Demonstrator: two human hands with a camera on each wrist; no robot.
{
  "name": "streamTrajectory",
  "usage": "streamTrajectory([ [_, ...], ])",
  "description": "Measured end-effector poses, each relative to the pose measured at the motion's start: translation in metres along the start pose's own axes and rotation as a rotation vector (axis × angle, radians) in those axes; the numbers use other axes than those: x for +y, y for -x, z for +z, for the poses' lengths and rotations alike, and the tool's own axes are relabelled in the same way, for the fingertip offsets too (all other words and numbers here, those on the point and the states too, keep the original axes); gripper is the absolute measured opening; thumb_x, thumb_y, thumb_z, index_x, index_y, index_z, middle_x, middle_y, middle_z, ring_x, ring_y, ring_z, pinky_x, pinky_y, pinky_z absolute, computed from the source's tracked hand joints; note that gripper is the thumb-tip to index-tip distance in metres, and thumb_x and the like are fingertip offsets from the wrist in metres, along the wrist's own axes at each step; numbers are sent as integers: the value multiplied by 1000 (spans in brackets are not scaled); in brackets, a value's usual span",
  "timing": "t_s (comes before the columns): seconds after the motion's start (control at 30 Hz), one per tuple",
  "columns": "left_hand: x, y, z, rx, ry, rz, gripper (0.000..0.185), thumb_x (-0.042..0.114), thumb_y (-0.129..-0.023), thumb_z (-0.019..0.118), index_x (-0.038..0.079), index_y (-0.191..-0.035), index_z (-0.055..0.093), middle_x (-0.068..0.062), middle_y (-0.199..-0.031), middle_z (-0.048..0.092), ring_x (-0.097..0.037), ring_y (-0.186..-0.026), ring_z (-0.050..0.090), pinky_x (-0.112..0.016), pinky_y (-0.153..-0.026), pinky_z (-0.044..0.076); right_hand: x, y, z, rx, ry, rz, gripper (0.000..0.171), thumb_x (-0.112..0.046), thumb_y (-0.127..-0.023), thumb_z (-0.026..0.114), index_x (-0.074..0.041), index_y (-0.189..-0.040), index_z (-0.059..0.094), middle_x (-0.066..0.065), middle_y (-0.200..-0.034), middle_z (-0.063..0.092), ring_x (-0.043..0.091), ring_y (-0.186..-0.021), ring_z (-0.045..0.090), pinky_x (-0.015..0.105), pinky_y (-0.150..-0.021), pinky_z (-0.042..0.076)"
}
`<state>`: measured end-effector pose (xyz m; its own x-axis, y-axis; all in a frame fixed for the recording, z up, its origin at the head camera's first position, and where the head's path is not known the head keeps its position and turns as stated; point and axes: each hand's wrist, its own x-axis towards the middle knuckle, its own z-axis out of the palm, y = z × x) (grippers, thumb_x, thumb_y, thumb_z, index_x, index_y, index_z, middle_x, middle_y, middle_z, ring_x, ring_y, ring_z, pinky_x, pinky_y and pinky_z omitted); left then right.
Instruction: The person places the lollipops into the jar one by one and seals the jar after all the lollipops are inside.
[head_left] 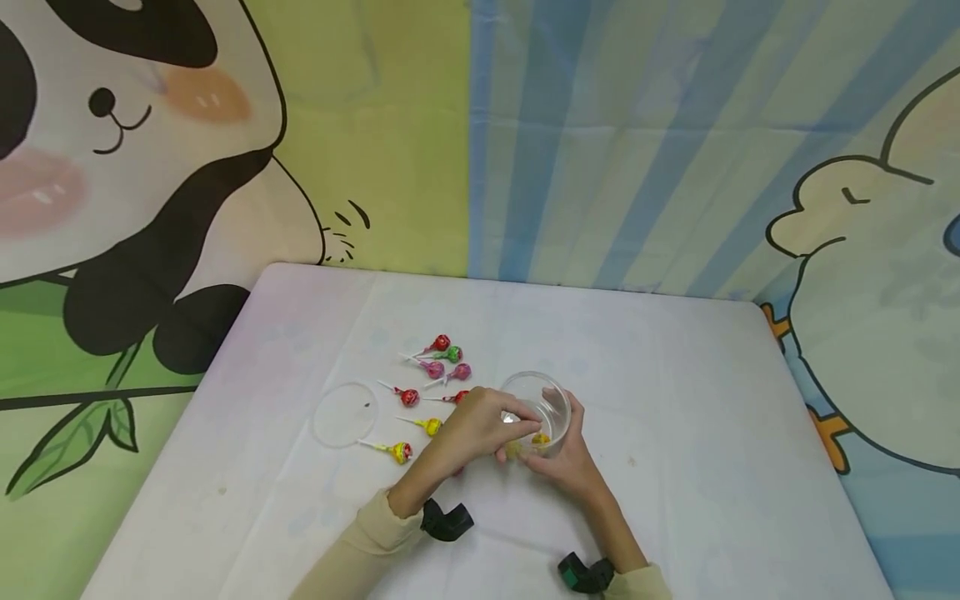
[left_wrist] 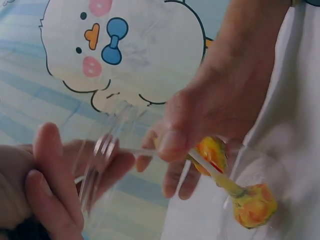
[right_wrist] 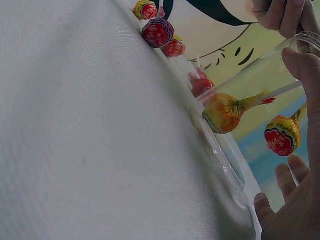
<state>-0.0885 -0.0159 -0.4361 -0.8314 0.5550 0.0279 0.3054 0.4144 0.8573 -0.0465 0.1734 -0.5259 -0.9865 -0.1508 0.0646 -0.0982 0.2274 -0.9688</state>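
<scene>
My right hand (head_left: 573, 454) grips a clear plastic jar (head_left: 558, 400) around its side, thumb across the wall. The left hand (head_left: 480, 425) reaches over the jar's mouth, its fingertips pinching the white stick of a lollipop. In the left wrist view, one yellow lollipop (left_wrist: 254, 206) sits head down at the jar's bottom, its stick leaning toward the rim. A second yellow lollipop (left_wrist: 210, 154) shows partly behind the right thumb. The right wrist view shows both yellow heads, the nearer lollipop (right_wrist: 223, 114) low in the jar and the other lollipop (right_wrist: 282, 136) by the right fingers.
Left of the jar lie several wrapped lollipops: a red one (head_left: 408, 397), a green one (head_left: 453, 354), a pink one (head_left: 433, 369) and a yellow one (head_left: 401, 452) among them. A round clear lid (head_left: 337, 425) rests farther left on the white tabletop (head_left: 697, 433).
</scene>
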Motion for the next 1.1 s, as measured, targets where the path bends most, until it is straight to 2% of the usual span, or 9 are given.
streamTrajectory([
  [0.1,5,-1,-2,12,-60,-8,14,26,-86,74,18,-96,79,3,-88,77,0,-35,53,-17,-49,41,0,-2,-1,-5,1,-3,103,-8,-71,82,-15,-146,11,12,-154,26,39,-137,36,25,-104,37],
  [0.2,6,-1,-2,10,-43,-43,13,25,-85,75,18,-95,79,1,-88,76,-6,-36,56,-18,-44,38,1,-1,-1,-4,14,-7,103,-9,-71,83,-14,-146,11,12,-154,26,39,-137,36,25,-104,37],
  [0.37,4,-1,-2,12,-12,-68,13,28,-84,75,21,-94,79,0,-78,74,-15,-38,60,-19,-46,37,0,-2,-1,13,26,-1,103,-10,-71,84,-16,-146,13,10,-154,27,37,-137,37,38,-105,39],
  [0.6,2,-1,-1,-6,-22,-99,14,32,-85,74,22,-95,79,6,-77,74,-5,-36,56,-20,-47,38,0,0,-1,10,14,14,102,-11,-72,83,-16,-145,12,10,-154,26,40,-138,35,48,-106,37],
  [0.67,2,-1,1,8,-36,-95,14,30,-85,73,21,-94,79,7,-79,74,-3,-35,55,-19,-49,39,1,0,-1,2,17,6,102,-11,-72,83,-15,-146,12,11,-154,26,42,-139,34,52,-106,36],
  [0.8,1,0,4,53,-65,-75,13,29,-84,73,21,-94,79,8,-81,75,-4,-39,55,-18,-53,38,1,0,-2,6,43,1,102,-11,-72,83,-16,-146,13,11,-154,27,41,-139,34,48,-107,36],
  [0.9,-3,2,4,68,-2,-65,16,31,-85,74,22,-97,77,8,-86,74,-9,-41,58,-18,-54,41,1,0,-2,12,37,-10,103,-10,-71,84,-14,-146,13,11,-154,28,38,-138,36,40,-106,38],
  [1.0,-11,7,3,76,153,-41,21,33,-85,74,23,-103,75,8,-92,73,-13,-41,60,-20,-49,43,0,0,-1,8,29,-24,103,-9,-71,83,-13,-146,13,13,-153,28,38,-135,38,39,-105,40],
  [1.1,-21,17,-5,103,272,75,27,30,-87,73,20,-111,71,3,-98,72,-13,-43,60,-22,-41,42,0,0,1,15,41,-26,103,-10,-71,84,-13,-146,12,13,-153,29,39,-136,39,47,-107,38],
])
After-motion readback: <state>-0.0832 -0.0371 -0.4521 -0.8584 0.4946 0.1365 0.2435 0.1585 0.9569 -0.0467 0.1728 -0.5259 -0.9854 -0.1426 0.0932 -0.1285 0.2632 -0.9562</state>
